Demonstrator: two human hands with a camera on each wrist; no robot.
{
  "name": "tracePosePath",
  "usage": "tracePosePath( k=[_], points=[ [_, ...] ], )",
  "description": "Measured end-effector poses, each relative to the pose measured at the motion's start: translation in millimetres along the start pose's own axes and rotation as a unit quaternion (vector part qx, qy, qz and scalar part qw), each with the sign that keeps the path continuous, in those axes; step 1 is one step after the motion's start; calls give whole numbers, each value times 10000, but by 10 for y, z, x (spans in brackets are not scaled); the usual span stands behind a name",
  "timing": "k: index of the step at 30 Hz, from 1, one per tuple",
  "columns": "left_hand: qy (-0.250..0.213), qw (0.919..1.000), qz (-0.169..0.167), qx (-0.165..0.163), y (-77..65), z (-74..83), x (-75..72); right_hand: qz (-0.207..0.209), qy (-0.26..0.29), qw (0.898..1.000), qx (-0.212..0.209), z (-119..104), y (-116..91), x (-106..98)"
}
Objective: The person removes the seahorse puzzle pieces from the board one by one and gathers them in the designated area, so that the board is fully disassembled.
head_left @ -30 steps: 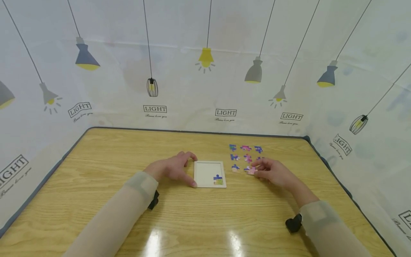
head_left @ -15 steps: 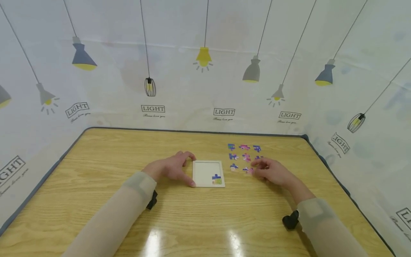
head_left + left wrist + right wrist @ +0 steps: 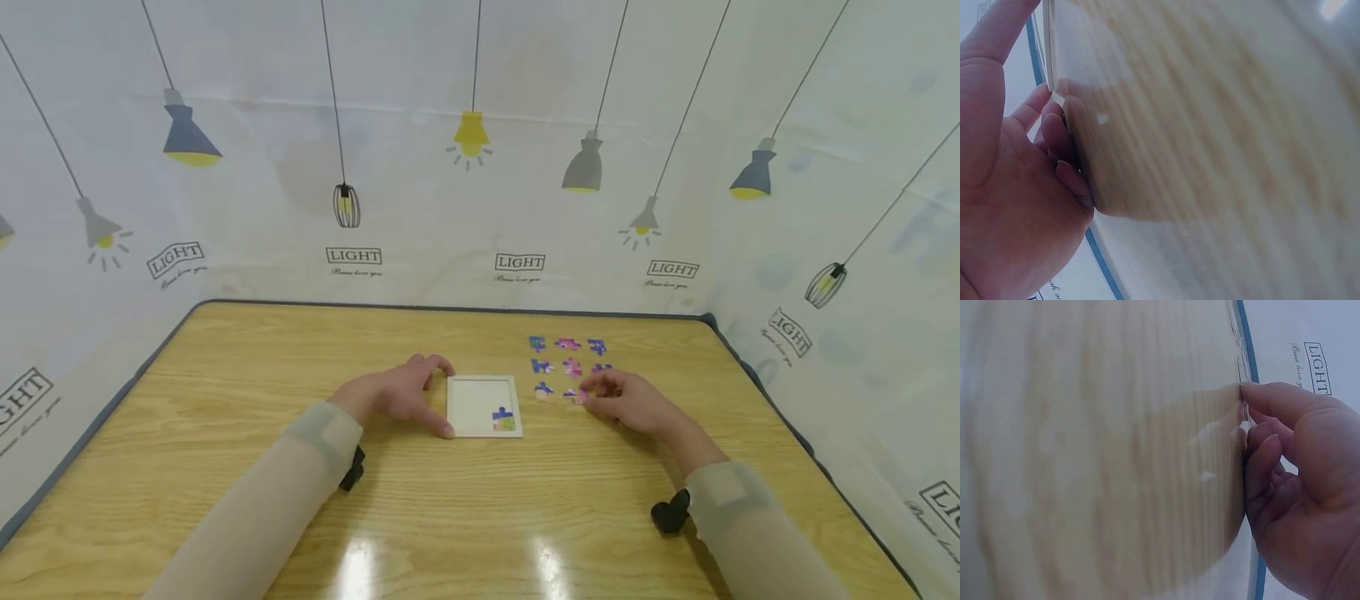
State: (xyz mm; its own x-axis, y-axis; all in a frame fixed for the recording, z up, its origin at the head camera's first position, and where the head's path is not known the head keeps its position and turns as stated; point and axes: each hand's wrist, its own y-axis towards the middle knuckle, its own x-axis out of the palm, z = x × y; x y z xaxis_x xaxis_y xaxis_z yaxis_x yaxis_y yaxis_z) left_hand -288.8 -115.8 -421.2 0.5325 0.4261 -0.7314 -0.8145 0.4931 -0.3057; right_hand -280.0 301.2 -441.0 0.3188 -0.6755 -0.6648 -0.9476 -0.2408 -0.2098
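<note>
A square white puzzle tray [image 3: 482, 396] lies on the wooden table, with one blue and green puzzle piece [image 3: 503, 420] inside its lower right corner. My left hand [image 3: 407, 392] holds the tray from the left, thumb at the near corner and index finger at the far one. To the right, several blue and pink jigsaw pieces [image 3: 572, 367] lie in rows. My right hand [image 3: 628, 400] pinches at a pink puzzle piece [image 3: 573, 397] in the nearest row; thumb and fingers partly hide it. In the right wrist view, thumb and fingertips meet low at the table surface.
The wooden table [image 3: 465, 517] has a dark rim and stands against a white cloth [image 3: 420, 125] printed with lamps. Two light glares show near its front. A black wrist camera [image 3: 670, 512] sits under the right wrist and another [image 3: 352, 469] under the left.
The head view shifts slightly, so everything slides a little left. My right fingertips cover more of the pink piece than a second ago. My left hand keeps its place at the tray.
</note>
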Motion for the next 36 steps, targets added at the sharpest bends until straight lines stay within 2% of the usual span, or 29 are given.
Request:
tracePosePath(
  k=[10,36],
  points=[
    [-1,10000,19,-4,0,-6,4,13,-11,10000,39,-45,-21,9],
    [38,10000,13,-71,10,9,11,-8,186,9998,23,12,0,16]
  ],
)
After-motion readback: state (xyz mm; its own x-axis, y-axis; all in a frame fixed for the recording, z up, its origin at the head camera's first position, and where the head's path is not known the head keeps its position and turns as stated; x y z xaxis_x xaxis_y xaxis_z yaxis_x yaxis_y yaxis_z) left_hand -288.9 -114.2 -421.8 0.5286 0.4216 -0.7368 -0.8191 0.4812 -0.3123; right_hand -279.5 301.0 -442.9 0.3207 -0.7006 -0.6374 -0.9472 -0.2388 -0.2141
